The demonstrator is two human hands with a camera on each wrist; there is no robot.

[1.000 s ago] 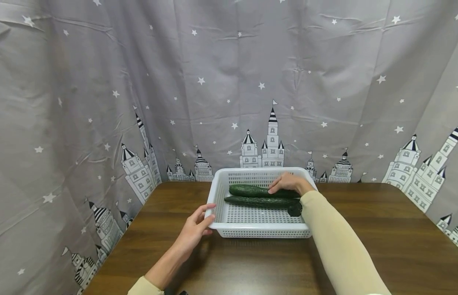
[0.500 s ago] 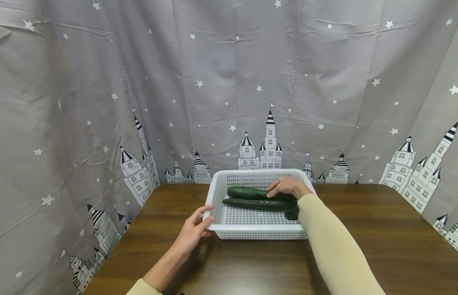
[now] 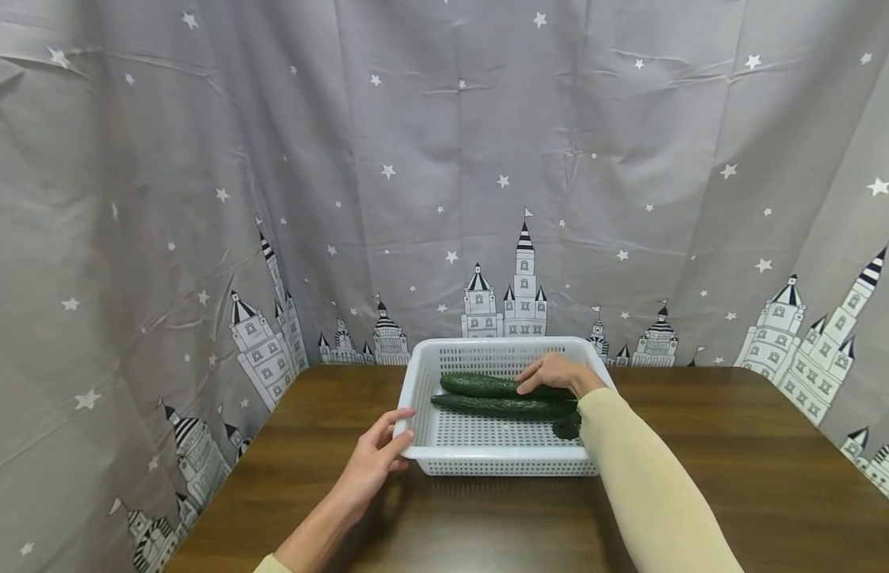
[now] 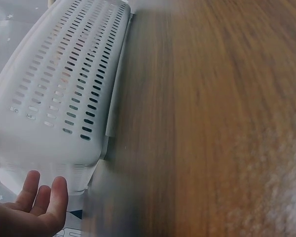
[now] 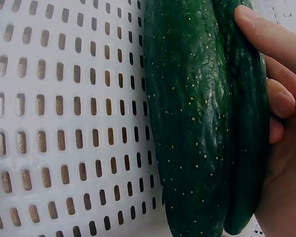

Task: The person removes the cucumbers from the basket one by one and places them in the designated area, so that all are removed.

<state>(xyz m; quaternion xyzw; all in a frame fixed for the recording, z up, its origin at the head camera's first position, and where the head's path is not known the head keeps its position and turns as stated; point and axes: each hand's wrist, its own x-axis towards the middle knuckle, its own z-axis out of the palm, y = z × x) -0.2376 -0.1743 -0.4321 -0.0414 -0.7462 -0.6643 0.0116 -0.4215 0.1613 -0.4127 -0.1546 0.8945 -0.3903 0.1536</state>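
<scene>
Two dark green, bumpy cucumbers lie side by side in a white perforated plastic basket (image 3: 501, 465). My right hand (image 3: 555, 374) reaches down into the basket and grips the rear cucumber (image 3: 480, 385). In the right wrist view, the fingertips (image 5: 246, 15) rest on that cucumber, while the front cucumber (image 5: 190, 118) lies beside it, apart from the hand. My left hand (image 3: 372, 458) holds the basket's left rim, thumb above and other fingers lower. The left wrist view shows its fingers (image 4: 58, 200) near the basket's outer wall.
The basket stands on a brown wooden table (image 3: 487, 525), near its back edge. Behind hangs a grey curtain (image 3: 415, 199) printed with stars and castles. A dark round thing (image 3: 566, 426) shows under the right cuff, in front of the cucumbers.
The whole head view has shifted, with basket and table sitting slightly lower in it. Both hands and the cucumbers keep their places relative to the basket.
</scene>
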